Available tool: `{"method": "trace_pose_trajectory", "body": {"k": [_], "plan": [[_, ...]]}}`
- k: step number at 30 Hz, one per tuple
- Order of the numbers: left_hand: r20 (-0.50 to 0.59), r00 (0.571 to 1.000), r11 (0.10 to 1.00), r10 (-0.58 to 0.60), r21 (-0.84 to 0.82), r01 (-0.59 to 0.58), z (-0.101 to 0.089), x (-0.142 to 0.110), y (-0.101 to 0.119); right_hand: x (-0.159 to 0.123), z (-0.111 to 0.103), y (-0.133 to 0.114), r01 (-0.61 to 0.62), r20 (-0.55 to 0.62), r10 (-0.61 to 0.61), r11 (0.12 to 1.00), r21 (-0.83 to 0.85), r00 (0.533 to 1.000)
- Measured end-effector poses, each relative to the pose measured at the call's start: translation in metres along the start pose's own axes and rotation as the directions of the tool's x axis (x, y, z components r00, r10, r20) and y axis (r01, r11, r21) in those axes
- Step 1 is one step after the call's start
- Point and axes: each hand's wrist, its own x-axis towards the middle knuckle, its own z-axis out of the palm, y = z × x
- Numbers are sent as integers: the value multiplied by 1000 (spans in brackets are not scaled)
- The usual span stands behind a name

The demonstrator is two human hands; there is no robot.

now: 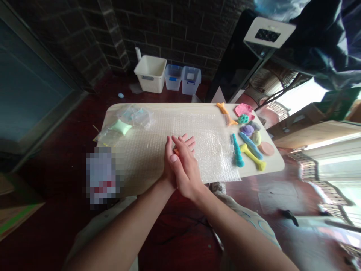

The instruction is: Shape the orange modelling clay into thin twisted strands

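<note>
Fingers (183,148) of the left hand (168,165) and right hand (187,169) are extended nearly straight, an orange piece (176,151) being sandwiched between them above bubble wrap (213,145), where light, even pressure is best applied.

Forearms (135,222) converging, right hand (187,169) over left hand (168,171), fingers (183,146) extended

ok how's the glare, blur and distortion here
Head view throughout: far right washed out and smeared; bubble wrap glinting; brick wall dim; edges stretched; pixelated patch over the left of the table; hands fairly clear.
</note>
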Motion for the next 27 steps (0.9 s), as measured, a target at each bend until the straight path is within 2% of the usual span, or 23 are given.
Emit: {"method": "trace_pose_trajectory", "body": {"k": [2,4,6,8,9,11,14,16,18,20,22,24,27], "plan": [[31,999,1000,-7,4,7,-1,-1,-4,4,-6,8,-38,-73,44,995,87,996],[57,998,999,-20,29,18,-1,-3,-7,9,-13,17,-129,-134,154,975,181,979],[98,993,994,-63,100,54,-1,-6,-9,15,-19,28,-256,-170,313,922,290,935],[146,982,979,-117,185,89,0,-9,-9,22,-26,36,-333,-200,419,874,353,886],[161,979,972,-128,218,92,0,-10,-9,25,-29,40,-342,-213,428,875,343,879],[168,981,964,-99,261,53,-1,-10,-8,28,-35,44,-331,-218,395,902,276,893],[154,988,948,-23,316,-27,-4,-8,-10,27,-38,41,-353,-130,403,888,294,906],[156,988,925,4,376,-63,-8,-6,-13,24,-36,36,-430,1,475,796,427,880],[144,990,882,2,466,-69,-11,-5,-19,20,-32,32,-510,119,538,672,537,835],[86,996,835,-24,549,-27,-13,-5,-24,18,-27,31,-517,117,568,621,589,815],[17,999,802,-38,597,20,-13,-5,-29,18,-24,32,-474,43,569,638,606,821],[-11,1000,790,-29,612,30,-12,-6,-31,20,-23,33,-465,23,580,629,622,814],[36,999,805,-32,593,4,-9,-8,-31,22,-27,33,-558,128,652,511,653,747]]}}
